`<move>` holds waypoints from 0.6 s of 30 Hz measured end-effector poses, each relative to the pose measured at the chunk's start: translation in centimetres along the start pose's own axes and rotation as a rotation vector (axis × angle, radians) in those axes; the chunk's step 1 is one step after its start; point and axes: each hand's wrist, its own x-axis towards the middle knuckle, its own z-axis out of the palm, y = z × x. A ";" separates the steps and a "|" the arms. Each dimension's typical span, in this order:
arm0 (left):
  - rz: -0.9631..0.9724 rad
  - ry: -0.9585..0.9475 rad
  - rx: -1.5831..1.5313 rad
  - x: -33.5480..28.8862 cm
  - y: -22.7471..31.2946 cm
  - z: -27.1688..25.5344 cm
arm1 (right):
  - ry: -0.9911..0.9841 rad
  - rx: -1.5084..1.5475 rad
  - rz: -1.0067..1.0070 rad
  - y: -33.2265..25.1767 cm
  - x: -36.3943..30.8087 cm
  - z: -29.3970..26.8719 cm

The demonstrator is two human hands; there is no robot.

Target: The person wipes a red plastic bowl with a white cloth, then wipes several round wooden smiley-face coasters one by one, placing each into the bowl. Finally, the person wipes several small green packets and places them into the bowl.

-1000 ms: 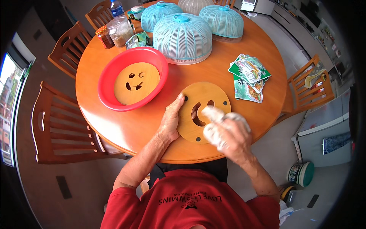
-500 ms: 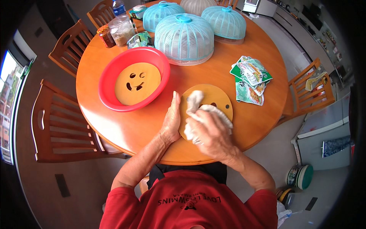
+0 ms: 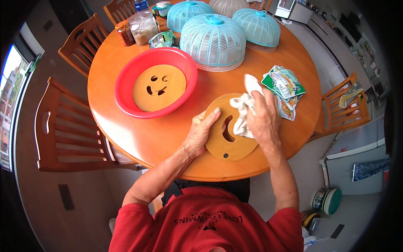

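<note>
Since a moment ago the right hand (image 3: 263,117) has carried its cloth (image 3: 245,110) to the trivet's (image 3: 226,128) far edge. It grips that soft, crumpled cloth; the left hand (image 3: 201,131) lies flat, holding nothing, pinning the near-left rim. Stiff, light wood, I'd say, best held by the rim. It lies flat on the table (image 3: 168,134), cutouts running toward the basin (image 3: 156,82).
</note>
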 end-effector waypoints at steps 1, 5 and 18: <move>-0.001 -0.009 0.004 0.1 -0.1 -0.2 | -0.029 -0.003 0.052 1.0 -0.8 -0.2; 0.026 0.036 -0.014 0.2 -0.2 0.2 | 0.024 -0.084 -0.022 1.1 -5.6 -1.2; -0.023 0.065 0.081 0.1 0.3 1.5 | 0.156 0.085 -0.030 -4.1 0.0 1.1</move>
